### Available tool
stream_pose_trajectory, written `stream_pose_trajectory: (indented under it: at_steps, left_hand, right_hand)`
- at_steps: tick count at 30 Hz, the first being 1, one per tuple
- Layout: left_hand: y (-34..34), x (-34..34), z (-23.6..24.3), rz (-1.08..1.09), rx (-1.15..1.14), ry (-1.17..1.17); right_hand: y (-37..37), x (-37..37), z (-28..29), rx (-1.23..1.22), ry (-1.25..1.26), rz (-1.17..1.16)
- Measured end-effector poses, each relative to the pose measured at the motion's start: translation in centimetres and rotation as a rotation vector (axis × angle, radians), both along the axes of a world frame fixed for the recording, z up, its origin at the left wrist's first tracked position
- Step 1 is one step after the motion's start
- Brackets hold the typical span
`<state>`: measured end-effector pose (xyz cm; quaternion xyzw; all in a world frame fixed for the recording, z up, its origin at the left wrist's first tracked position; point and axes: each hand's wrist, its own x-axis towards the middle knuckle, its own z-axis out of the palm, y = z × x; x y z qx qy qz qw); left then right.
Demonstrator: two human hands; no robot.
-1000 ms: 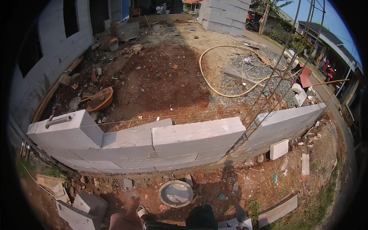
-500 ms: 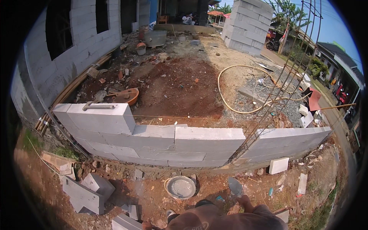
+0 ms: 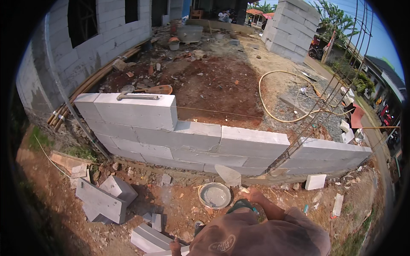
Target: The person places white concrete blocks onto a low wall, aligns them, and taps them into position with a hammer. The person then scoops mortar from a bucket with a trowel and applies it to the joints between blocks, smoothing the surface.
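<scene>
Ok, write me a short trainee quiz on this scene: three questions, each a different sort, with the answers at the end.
1. Multiple choice: what is the right hand holding?
A) a garden hose
B) a trowel
C) a wooden plank

2. True or false: a hammer-like tool lies on top of the block wall.

3. Fill the gap: the round basin stands on the ____, on the person's side of the wall.

Key:
1. B
2. True
3. ground
</scene>
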<state>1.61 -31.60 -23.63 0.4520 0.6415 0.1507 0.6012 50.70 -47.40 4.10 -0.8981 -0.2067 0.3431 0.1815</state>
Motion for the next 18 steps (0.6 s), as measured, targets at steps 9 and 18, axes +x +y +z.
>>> stream_pose_trajectory:
  at_steps: [9, 18]
  left_hand:
    - [0.8, 4.3, 4.4, -0.029, 0.042, -0.123]
    - [-1.9, -2.3, 2.5, -0.523, -0.018, -0.173]
  right_hand:
    - [2.1, -1.1, 0.9, -0.206, -0.082, 0.105]
    - [-2.3, -1.1, -0.6, -0.199, -0.031, -0.041]
